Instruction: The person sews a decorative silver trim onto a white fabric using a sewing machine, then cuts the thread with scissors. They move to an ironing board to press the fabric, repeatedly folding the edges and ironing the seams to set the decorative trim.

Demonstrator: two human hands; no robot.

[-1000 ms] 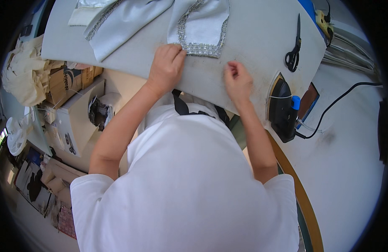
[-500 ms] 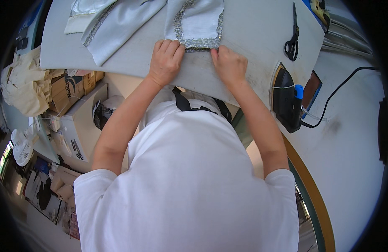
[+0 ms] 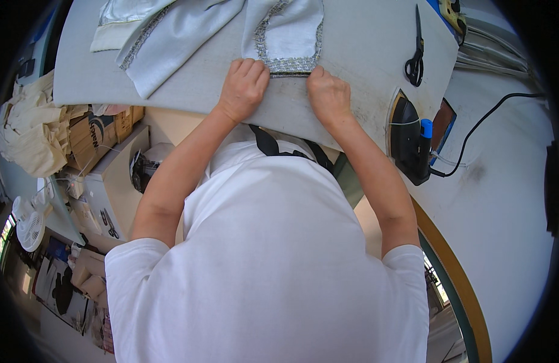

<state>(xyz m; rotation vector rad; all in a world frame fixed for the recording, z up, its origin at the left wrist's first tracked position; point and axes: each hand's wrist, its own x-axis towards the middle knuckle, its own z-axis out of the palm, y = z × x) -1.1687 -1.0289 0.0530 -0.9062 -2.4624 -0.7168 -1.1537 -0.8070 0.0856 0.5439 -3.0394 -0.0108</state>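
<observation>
A white garment [image 3: 189, 42] with silver sequin trim lies over the far part of the pale table. Its near end is a panel edged by a glittering band. My left hand [image 3: 244, 88] is closed on the left corner of that band, fingers curled over the fabric. At the right corner my right hand [image 3: 328, 95] pinches the edge between thumb and curled fingers. The edge runs straight between the two hands, close above the tabletop. What lies under my fingers is hidden.
Right of my hands, an iron [image 3: 406, 139] stands at the table edge with its cord trailing right. Black scissors [image 3: 415, 54] lie beyond it. At left are a cardboard box [image 3: 92, 140], cream cloth [image 3: 34, 127] and a white fan [image 3: 30, 230]. The table's [image 3: 364, 54] front edge is near my waist.
Both hands keep their grip on the trimmed edge. The view has shifted slightly, and the fabric between the hands sits a little lower in the picture.
</observation>
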